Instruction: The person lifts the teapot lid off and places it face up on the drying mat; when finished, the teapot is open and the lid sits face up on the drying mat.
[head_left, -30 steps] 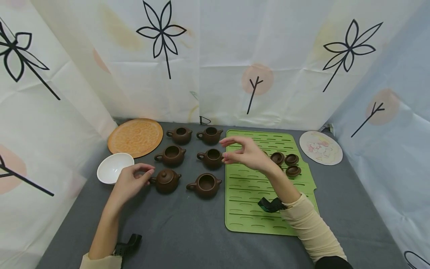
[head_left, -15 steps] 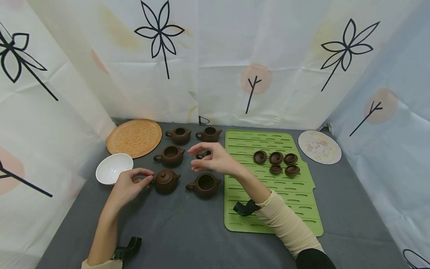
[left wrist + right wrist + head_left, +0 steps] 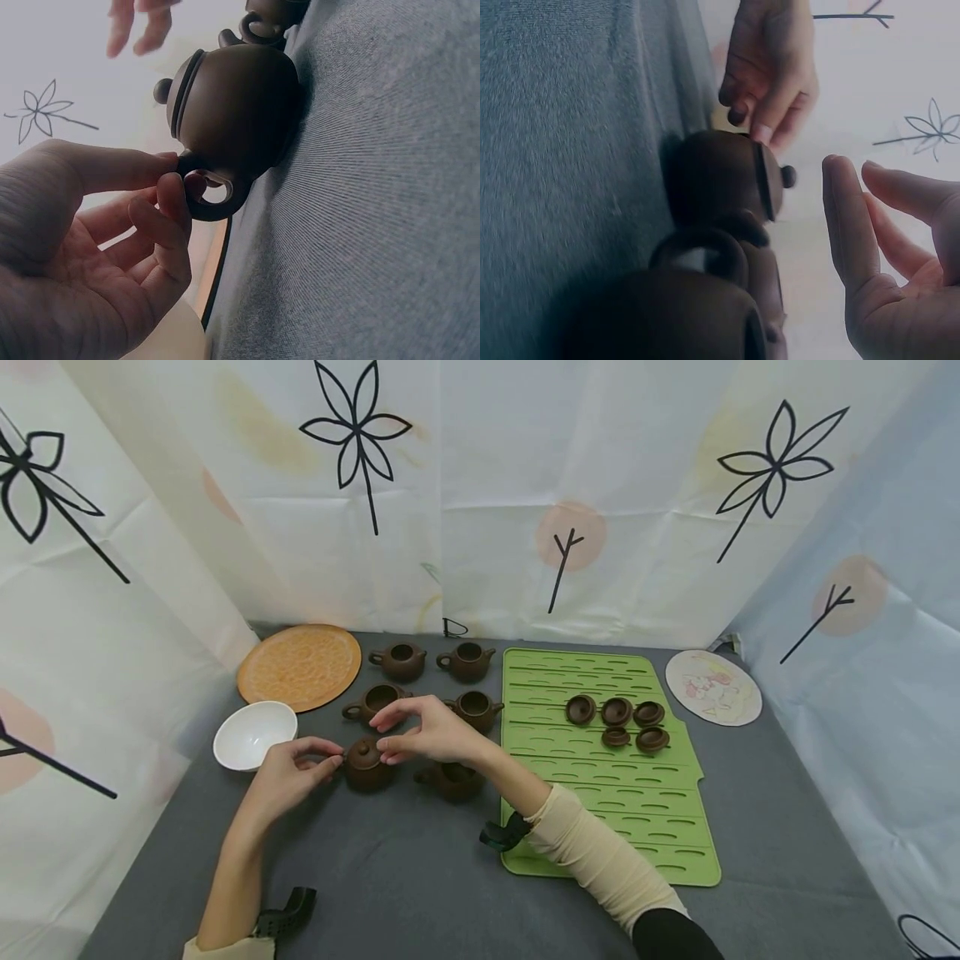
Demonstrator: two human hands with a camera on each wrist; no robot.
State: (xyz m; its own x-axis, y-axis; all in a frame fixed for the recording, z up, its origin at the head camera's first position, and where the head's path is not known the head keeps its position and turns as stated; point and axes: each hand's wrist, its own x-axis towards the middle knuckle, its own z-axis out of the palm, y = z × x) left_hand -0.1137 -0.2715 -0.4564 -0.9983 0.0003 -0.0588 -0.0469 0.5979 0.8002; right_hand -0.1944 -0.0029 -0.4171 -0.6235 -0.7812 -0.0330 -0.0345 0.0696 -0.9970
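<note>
A brown lidded teapot stands upright on the grey cloth in the front row. My left hand pinches its handle between thumb and index finger. The round knob tops the lid, which is seated on the pot. My right hand hangs at the teapot's right side, over the neighbouring pots, with thumb and fingers spread apart. In the right wrist view its fingers hold nothing and stand a little away from the lid knob. An unlidded teapot is partly covered by my right hand.
Several more lidless teapots stand behind in two columns. A green mat on the right carries several small brown lids. A white bowl and an orange round mat lie left; a pale round mat lies far right.
My right hand has moved left from the green mat's edge to beside the lidded teapot, uncovering the lids. My left hand has stayed at the handle, its fingers shifting slightly.
</note>
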